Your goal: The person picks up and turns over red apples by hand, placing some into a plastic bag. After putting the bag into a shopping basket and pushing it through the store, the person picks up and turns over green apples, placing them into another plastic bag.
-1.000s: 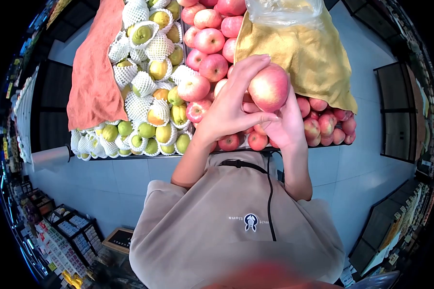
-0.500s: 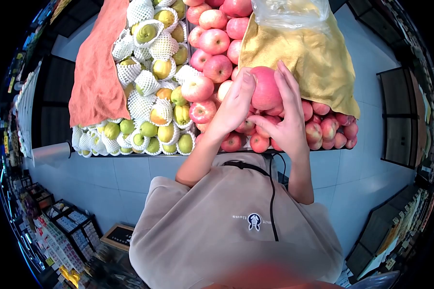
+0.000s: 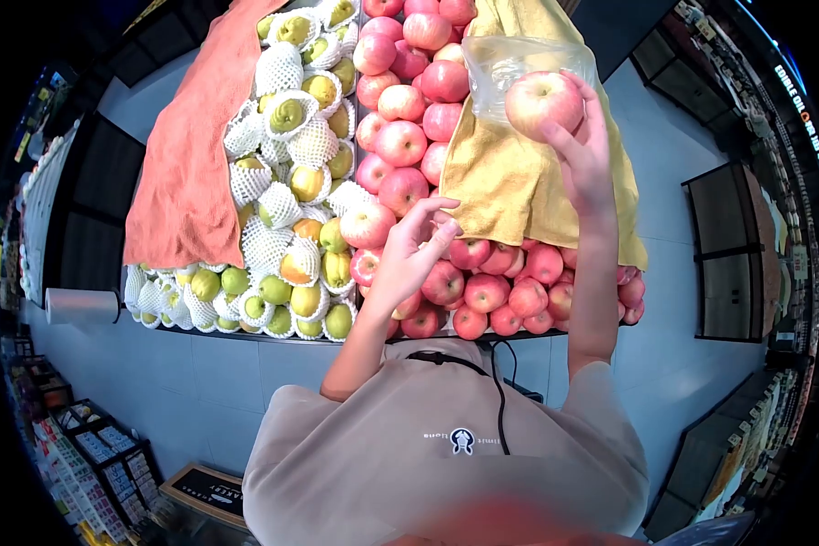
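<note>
A large pink apple (image 3: 541, 102) is in my right hand (image 3: 587, 155), with fingers and thumb wrapped round its right side. In this view it overlaps a clear plastic bag (image 3: 490, 77) lying on a yellow cloth (image 3: 500, 182). My left hand (image 3: 414, 255) holds nothing; its fingers are loosely bent and apart, over the red apples (image 3: 400, 143) near the cloth's left edge. More apples (image 3: 487, 293) fill the display below the cloth, between my forearms.
Left of the apples lie green-yellow fruits (image 3: 287, 114), many in white foam nets (image 3: 312, 143). An orange cloth (image 3: 191, 155) covers the far left of the stand. A roll of clear bags (image 3: 82, 306) hangs at its left side. Shelves (image 3: 728, 255) stand across the aisle.
My right hand has carried the apple up and right, over the plastic bag. My left hand has let go of it and moved down and left.
</note>
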